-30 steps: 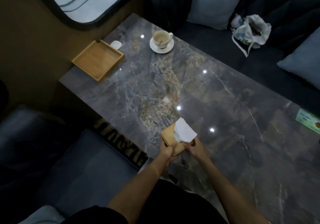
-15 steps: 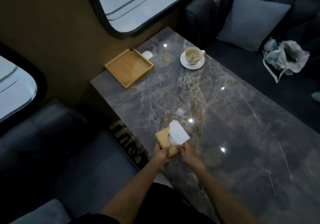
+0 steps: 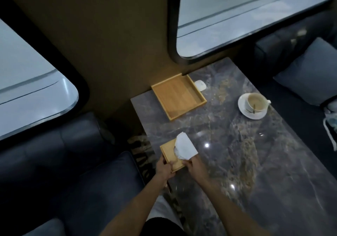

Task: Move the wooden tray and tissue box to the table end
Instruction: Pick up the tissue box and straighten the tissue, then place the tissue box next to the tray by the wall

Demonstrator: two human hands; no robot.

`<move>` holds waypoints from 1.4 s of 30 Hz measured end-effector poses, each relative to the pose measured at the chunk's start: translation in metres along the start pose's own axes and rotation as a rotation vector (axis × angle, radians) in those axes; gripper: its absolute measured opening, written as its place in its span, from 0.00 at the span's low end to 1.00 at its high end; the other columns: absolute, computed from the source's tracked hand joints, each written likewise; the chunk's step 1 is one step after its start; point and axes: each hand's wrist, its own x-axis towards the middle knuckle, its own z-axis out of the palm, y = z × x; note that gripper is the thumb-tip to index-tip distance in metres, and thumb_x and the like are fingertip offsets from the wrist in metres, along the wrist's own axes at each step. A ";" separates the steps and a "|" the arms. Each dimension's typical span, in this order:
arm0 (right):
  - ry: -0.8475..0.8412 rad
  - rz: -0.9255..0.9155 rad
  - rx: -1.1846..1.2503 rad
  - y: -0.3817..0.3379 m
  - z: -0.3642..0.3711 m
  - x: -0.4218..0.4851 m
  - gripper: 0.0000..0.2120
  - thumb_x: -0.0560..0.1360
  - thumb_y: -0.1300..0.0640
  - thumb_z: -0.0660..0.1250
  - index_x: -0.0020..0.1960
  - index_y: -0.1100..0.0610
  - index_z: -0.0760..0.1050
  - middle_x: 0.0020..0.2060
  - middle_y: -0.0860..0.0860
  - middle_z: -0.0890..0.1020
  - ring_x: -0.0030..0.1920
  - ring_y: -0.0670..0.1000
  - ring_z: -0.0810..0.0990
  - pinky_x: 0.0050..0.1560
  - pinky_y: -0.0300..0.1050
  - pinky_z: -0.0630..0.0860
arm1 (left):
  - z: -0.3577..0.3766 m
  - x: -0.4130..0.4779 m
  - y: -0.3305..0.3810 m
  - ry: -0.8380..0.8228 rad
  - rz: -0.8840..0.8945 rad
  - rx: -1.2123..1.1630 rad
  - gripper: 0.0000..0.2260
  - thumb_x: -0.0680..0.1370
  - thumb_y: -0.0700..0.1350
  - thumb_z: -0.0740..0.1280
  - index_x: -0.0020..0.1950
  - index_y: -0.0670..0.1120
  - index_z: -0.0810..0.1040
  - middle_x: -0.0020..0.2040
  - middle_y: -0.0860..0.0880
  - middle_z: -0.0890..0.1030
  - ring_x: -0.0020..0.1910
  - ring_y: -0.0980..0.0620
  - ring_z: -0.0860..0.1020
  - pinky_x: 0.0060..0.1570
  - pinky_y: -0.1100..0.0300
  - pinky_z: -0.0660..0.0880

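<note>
A square wooden tissue box with a white tissue sticking up from its top sits near the left edge of the marble table. My left hand grips its near left corner and my right hand grips its near right side. The shallow wooden tray lies empty at the table's far end by the wall, well beyond the box.
A white cup on a saucer stands at the far right of the table. A small white device lies beside the tray. Dark sofas flank the table, with a grey cushion on the right. Windows fill the wall behind.
Both hands have carried the tissue box along the table toward the tray and the wall end. The camera has swung up and left, showing more wall and windows.
</note>
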 end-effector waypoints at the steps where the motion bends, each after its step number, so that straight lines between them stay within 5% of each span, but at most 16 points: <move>1: -0.007 -0.014 -0.023 -0.012 0.001 0.014 0.22 0.78 0.55 0.66 0.70 0.60 0.69 0.68 0.56 0.75 0.67 0.55 0.74 0.64 0.44 0.70 | -0.007 0.009 0.012 0.006 0.006 -0.003 0.25 0.83 0.37 0.62 0.80 0.50 0.65 0.74 0.43 0.73 0.69 0.39 0.75 0.64 0.41 0.77; 5: -0.043 -0.077 -0.140 -0.063 0.011 0.071 0.21 0.77 0.52 0.68 0.66 0.61 0.73 0.64 0.58 0.77 0.65 0.57 0.75 0.66 0.49 0.71 | -0.039 0.041 0.061 0.070 0.025 -0.041 0.22 0.83 0.36 0.62 0.78 0.46 0.68 0.70 0.41 0.77 0.67 0.37 0.77 0.64 0.39 0.77; 10: -0.019 -0.226 -0.500 -0.128 0.027 0.133 0.22 0.77 0.43 0.63 0.63 0.58 0.77 0.70 0.55 0.74 0.77 0.58 0.57 0.79 0.58 0.45 | -0.077 0.076 0.120 0.084 0.017 -0.107 0.21 0.83 0.36 0.60 0.76 0.47 0.69 0.68 0.40 0.78 0.65 0.38 0.78 0.60 0.40 0.79; 13: -0.040 -0.279 -0.565 -0.148 0.029 0.159 0.25 0.78 0.41 0.60 0.69 0.54 0.72 0.71 0.50 0.74 0.80 0.55 0.53 0.78 0.61 0.39 | -0.090 0.092 0.148 0.078 0.026 -0.088 0.22 0.82 0.34 0.60 0.76 0.45 0.69 0.68 0.40 0.78 0.66 0.38 0.77 0.60 0.41 0.80; 16: -0.070 -0.271 -0.547 -0.163 0.029 0.182 0.21 0.79 0.41 0.59 0.62 0.54 0.75 0.67 0.52 0.76 0.80 0.54 0.49 0.77 0.58 0.34 | -0.098 0.107 0.173 0.064 0.027 -0.086 0.24 0.82 0.33 0.60 0.78 0.46 0.67 0.70 0.40 0.76 0.67 0.38 0.76 0.62 0.38 0.78; 18: -0.094 -0.222 -0.450 -0.172 0.026 0.196 0.13 0.79 0.43 0.60 0.51 0.51 0.74 0.64 0.55 0.78 0.80 0.54 0.51 0.78 0.57 0.37 | -0.099 0.117 0.187 0.060 0.036 -0.078 0.25 0.82 0.34 0.61 0.79 0.48 0.66 0.70 0.41 0.76 0.67 0.38 0.77 0.61 0.37 0.78; 20: -0.148 -0.168 -0.374 -0.182 0.022 0.207 0.08 0.79 0.45 0.61 0.46 0.48 0.73 0.65 0.58 0.76 0.77 0.56 0.61 0.76 0.56 0.53 | -0.098 0.126 0.199 0.066 0.048 -0.064 0.24 0.82 0.35 0.62 0.78 0.47 0.67 0.68 0.40 0.78 0.65 0.38 0.79 0.59 0.37 0.80; 23: -0.126 -0.141 -0.216 -0.191 0.020 0.217 0.11 0.79 0.50 0.65 0.56 0.55 0.74 0.64 0.60 0.76 0.67 0.58 0.73 0.63 0.49 0.69 | -0.098 0.133 0.214 0.041 0.060 -0.078 0.24 0.82 0.35 0.62 0.78 0.45 0.67 0.68 0.39 0.78 0.65 0.38 0.79 0.61 0.41 0.79; 28: -0.089 -0.122 -0.183 -0.195 0.022 0.231 0.18 0.79 0.48 0.64 0.61 0.61 0.73 0.59 0.59 0.78 0.59 0.57 0.75 0.54 0.42 0.66 | -0.099 0.142 0.231 -0.004 0.086 -0.055 0.24 0.84 0.36 0.60 0.80 0.43 0.63 0.72 0.39 0.73 0.69 0.41 0.75 0.59 0.46 0.79; 35: -0.023 -0.223 -0.148 -0.200 0.026 0.241 0.21 0.80 0.50 0.63 0.65 0.63 0.72 0.63 0.58 0.78 0.64 0.57 0.75 0.66 0.45 0.66 | -0.101 0.157 0.246 0.049 0.053 -0.077 0.24 0.84 0.37 0.59 0.81 0.45 0.61 0.74 0.41 0.71 0.72 0.40 0.73 0.66 0.41 0.76; 42: -0.045 -0.180 -0.060 -0.202 0.031 0.250 0.20 0.79 0.51 0.64 0.65 0.63 0.72 0.60 0.59 0.79 0.61 0.57 0.76 0.60 0.41 0.66 | -0.100 0.160 0.248 0.082 0.057 -0.042 0.25 0.84 0.40 0.60 0.81 0.48 0.61 0.74 0.42 0.70 0.72 0.40 0.72 0.65 0.44 0.78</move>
